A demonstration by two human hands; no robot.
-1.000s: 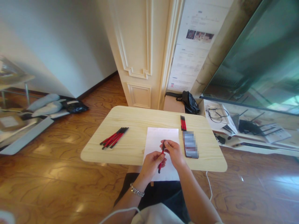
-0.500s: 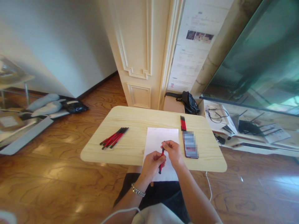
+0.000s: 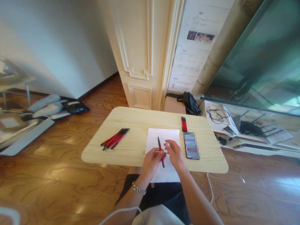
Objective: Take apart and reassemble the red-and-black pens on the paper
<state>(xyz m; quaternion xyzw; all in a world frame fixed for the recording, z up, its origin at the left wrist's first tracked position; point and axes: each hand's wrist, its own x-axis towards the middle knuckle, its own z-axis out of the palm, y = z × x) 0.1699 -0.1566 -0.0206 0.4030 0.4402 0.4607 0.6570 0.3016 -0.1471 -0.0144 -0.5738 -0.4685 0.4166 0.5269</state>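
Note:
My left hand (image 3: 151,162) grips a red and black pen (image 3: 159,143) around its middle, above the sheet of white paper (image 3: 165,136). The pen's black tip points away from me, toward the far edge of the paper. Just to the right, my right hand (image 3: 175,155) is off the pen, its fingers slightly bent and apart, with nothing seen between them. A pile of similar pens (image 3: 115,139) lies on the left of the table. A few more pens (image 3: 184,124) lie side by side at the right, beyond a phone (image 3: 191,147) whose screen is blurred.
The light wooden table (image 3: 133,117) has rounded corners. Past its far edge, a black bag (image 3: 191,103) rests on a box by the cream door panel (image 3: 138,40). At right is a low white cabinet with cables and a router (image 3: 250,128). A white cable (image 3: 210,189) hangs below the table.
My right hand has let go of the pen's far end and moved slightly right. The pen in my left hand has swung so its far end leans left, showing the black tip.

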